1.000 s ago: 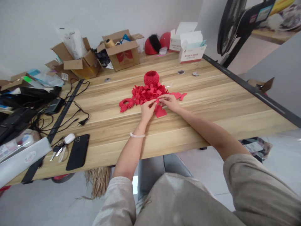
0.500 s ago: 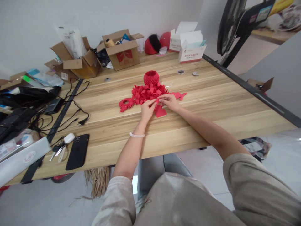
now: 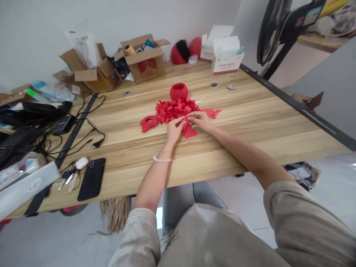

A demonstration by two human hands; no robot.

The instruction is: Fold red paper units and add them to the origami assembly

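Between the fingertips of my left hand (image 3: 175, 129) and my right hand (image 3: 201, 120) is a small red paper piece (image 3: 185, 120); both hands pinch it. Just below it, flat red paper (image 3: 190, 132) lies on the wooden table (image 3: 211, 155). Behind my hands spreads a pile of folded red paper pieces (image 3: 176, 108). A round red folded-paper bowl shape (image 3: 178, 91) stands at the back of the pile. To the left lies a red paper ring (image 3: 149, 123). More flat red paper (image 3: 211, 112) lies right of my right hand, partly hidden by it.
Cardboard boxes (image 3: 147, 63) and white sticky-note boxes (image 3: 226, 63) line the back. At the left are black cables (image 3: 89, 126), keys (image 3: 69, 174) and a black phone (image 3: 91, 179). A black fan (image 3: 274, 33) stands beyond the right edge.
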